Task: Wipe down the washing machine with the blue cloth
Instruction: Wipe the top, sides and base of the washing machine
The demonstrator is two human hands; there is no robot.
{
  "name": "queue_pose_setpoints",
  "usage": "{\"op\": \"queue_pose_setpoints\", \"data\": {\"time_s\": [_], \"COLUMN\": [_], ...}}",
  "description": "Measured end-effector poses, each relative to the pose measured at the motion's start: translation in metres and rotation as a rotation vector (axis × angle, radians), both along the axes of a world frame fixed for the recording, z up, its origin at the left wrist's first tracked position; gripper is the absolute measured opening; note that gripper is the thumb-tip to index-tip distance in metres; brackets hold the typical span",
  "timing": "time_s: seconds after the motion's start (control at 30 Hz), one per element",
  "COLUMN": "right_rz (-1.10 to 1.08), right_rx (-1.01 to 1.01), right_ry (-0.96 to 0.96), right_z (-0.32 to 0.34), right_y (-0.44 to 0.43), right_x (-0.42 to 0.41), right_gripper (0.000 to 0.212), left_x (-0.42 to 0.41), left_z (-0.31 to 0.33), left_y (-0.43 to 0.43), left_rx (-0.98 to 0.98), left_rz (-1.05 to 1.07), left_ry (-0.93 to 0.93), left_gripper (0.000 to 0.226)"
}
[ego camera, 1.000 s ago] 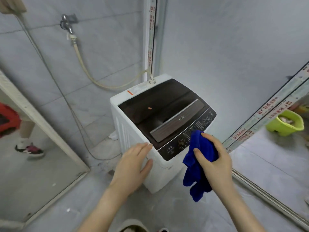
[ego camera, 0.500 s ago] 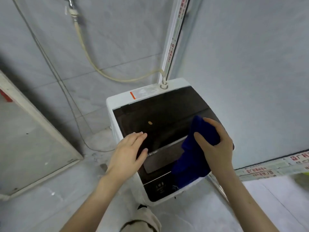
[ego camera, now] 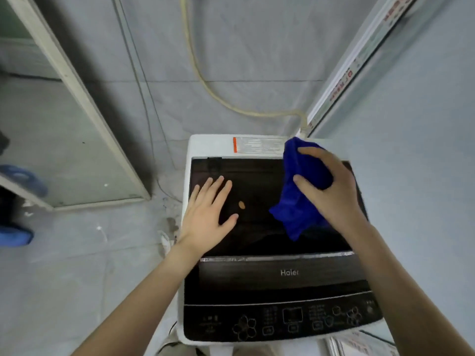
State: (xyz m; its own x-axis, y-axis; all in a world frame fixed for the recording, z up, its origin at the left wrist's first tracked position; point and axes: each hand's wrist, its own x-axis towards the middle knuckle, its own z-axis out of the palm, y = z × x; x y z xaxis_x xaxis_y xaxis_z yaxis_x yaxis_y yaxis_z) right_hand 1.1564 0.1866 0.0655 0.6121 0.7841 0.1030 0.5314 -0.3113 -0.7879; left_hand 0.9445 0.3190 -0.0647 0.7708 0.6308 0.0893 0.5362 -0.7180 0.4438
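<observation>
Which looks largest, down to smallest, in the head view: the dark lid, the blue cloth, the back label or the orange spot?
1. dark lid
2. blue cloth, partly hidden by the right hand
3. back label
4. orange spot

The lid (ego camera: 259, 183) of the washing machine (ego camera: 210, 146) is seen to be dark, smooth and shiny, and its body is made of white plastic. The blue cloth (ego camera: 295, 217) is seen to be soft and fuzzy. The hose (ego camera: 270, 114) is made of pale plastic.
</observation>
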Motion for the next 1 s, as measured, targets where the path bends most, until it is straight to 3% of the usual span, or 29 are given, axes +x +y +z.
{"op": "queue_pose_setpoints", "data": {"time_s": [0.13,0.23,0.37,0.53,0.7,0.77,0.87,1.0], "right_rz": [0.311,0.382,0.361,0.466,0.689,0.641,0.398,0.332], "right_rx": [-0.258,-0.381,-0.364,-0.452,-0.29,-0.233,-0.207,-0.278], "right_ry": [0.003,-0.079,-0.376,-0.198,-0.339,-0.25,-0.094,-0.163], "right_z": [-0.072,-0.102,-0.111,-0.129,-0.153,-0.156,-0.152,-0.153], "right_y": [0.005,0.001,0.0,-0.006,-0.067,-0.057,-0.006,0.064], "right_x": [0.04,0.06,0.067,0.047,0.042,0.052,0.077,0.113], "right_gripper": [0.05,0.055,0.065,0.086,0.068,0.055,0.046,0.049], "left_x": [0.01,0.014,0.021,0.022,0.015,0.014,0.013,0.013], "left_z": [-0.02,-0.026,-0.029,-0.034,-0.042,-0.045,-0.047,-0.05], "left_y": [-0.024,-0.041,-0.055,-0.051,-0.049,-0.048,-0.047,-0.045], "left_rx": [-0.006,0.01,0.052,0.095,0.078,0.089,0.092,0.092], "left_rz": [0.16,0.27,0.325,0.32,0.312,0.315,0.309,0.312], "left_ry": [0.054,0.094,0.145,0.179,0.153,0.133,0.085,0.04], "left_gripper": [0.073,0.071,0.068,0.062,0.059,0.059,0.058,0.057]}}
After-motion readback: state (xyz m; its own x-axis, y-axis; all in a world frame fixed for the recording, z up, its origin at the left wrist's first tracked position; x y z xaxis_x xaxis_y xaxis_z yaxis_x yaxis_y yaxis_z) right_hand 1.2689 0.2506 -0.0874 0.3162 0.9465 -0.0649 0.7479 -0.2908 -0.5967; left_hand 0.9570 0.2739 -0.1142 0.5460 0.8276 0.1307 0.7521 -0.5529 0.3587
